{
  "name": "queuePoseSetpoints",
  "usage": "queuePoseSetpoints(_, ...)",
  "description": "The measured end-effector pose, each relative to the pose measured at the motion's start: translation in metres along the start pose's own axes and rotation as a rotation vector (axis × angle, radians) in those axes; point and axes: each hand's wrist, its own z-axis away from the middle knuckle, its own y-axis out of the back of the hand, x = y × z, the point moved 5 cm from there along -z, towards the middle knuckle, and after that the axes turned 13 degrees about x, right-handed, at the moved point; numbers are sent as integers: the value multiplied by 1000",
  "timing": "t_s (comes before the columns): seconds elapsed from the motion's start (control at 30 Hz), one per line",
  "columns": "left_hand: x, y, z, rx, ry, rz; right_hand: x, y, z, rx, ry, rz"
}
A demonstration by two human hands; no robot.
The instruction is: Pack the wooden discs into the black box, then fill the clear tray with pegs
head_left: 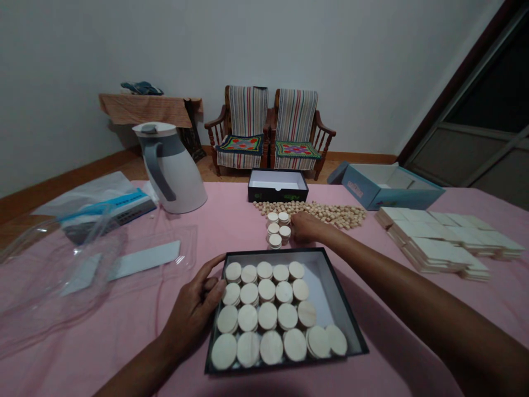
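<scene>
A pink cloth (231, 220) covers the table before two chairs (248, 124). In the head view, the left hand (197, 303) grips the left rim of the black-edged box (320, 284), which holds rows of wooden discs (267, 316). Beyond it, the right hand (305, 227) is beside smaller disc stacks (273, 227); its fingertips are hidden, so I cannot tell its grip. Clear plastic packaging (25, 286) is cut off at left.

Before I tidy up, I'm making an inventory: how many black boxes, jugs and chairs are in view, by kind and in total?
Black boxes: 2
Jugs: 1
Chairs: 2
Total: 5
</scene>
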Motion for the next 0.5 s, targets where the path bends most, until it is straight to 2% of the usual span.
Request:
queuePoseSetpoints(0.33,-4,1,-1,0,-4,5,7,-6,3,1,-45,44)
queuePoseSetpoints(0.43,-4,1,-1,0,2,16,8,6,12,10,-23,37)
queuePoseSetpoints(0.5,-2,1,-1,-2,2,19,8,23,24,16,3,25)
